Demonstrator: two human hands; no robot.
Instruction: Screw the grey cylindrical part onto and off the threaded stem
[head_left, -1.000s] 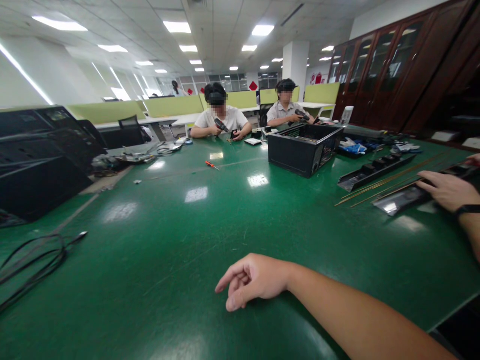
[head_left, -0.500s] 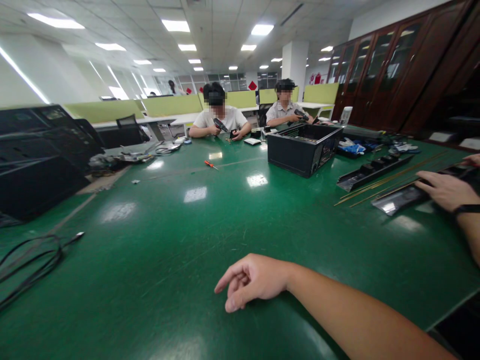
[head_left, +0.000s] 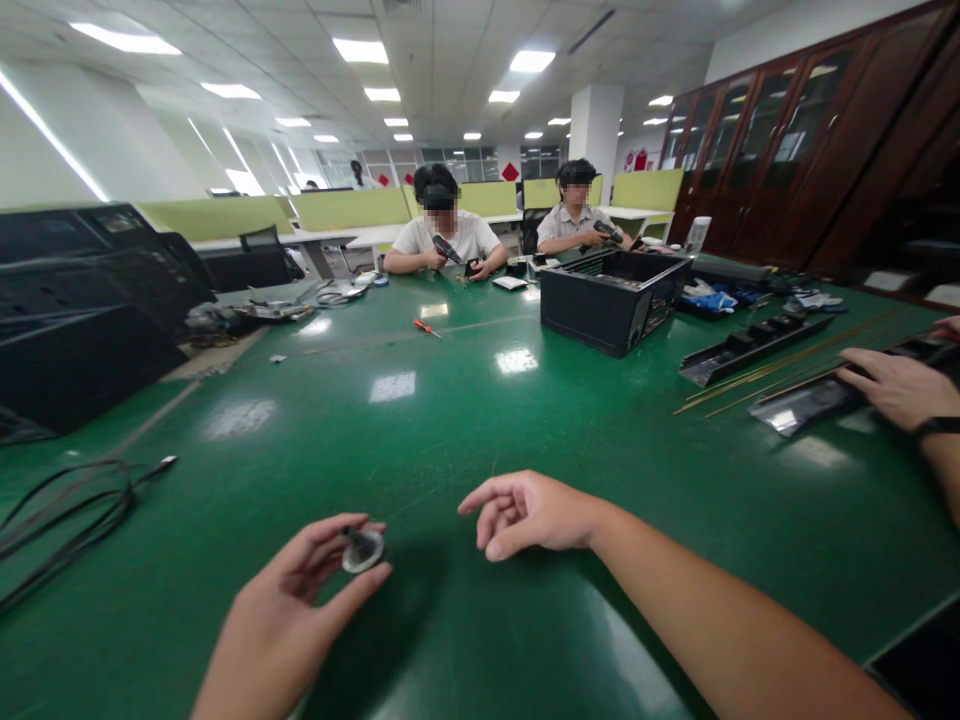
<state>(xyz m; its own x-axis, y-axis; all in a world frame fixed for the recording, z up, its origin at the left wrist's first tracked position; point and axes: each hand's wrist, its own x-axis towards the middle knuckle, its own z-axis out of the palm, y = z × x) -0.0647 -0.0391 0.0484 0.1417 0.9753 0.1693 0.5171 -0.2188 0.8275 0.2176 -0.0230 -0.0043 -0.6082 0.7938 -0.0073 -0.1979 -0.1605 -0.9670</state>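
Observation:
My left hand (head_left: 289,600) is raised over the near part of the green table (head_left: 360,450). Between its thumb and fingers it grips a small round grey piece with a dark stub (head_left: 365,552); its exact kind is unclear. To the right of it is my right hand (head_left: 540,515), palm turned left. That hand holds nothing, and its fingers are loosely bent and apart from the thumb.
A black computer case (head_left: 592,310) stands toward the back right. An orange screwdriver (head_left: 426,327) lies mid-table, a black cable (head_left: 112,510) at left. Another person's hand (head_left: 900,390) rests on a black rail (head_left: 802,400). Two people across the table hold power drills.
My left hand has come into view from below, gripping the small round piece. My right hand has moved up and slightly right.

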